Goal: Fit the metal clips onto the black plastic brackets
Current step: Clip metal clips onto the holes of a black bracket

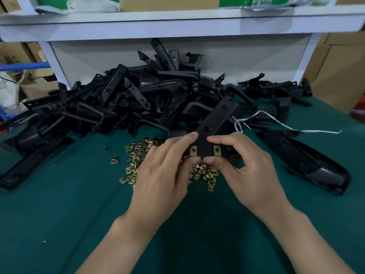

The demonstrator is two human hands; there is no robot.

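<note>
At frame centre, left hand (pixel 166 171) and right hand (pixel 243 165) pinch the black bracket (pixel 215 119) above the tabletop (pixel 59 214), two metal clips (pixel 193 150) seemingly seated on its near end; next probably needs a fresh bracket.

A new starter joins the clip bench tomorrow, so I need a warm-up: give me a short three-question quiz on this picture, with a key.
1. True or false: both the left hand and the right hand hold one bracket.
2. How many clips sit on its near end? A none, B two, C five.
3. Fill in: the loose clips lie on the green ___.
Key: 1 true; 2 B; 3 table.
</note>
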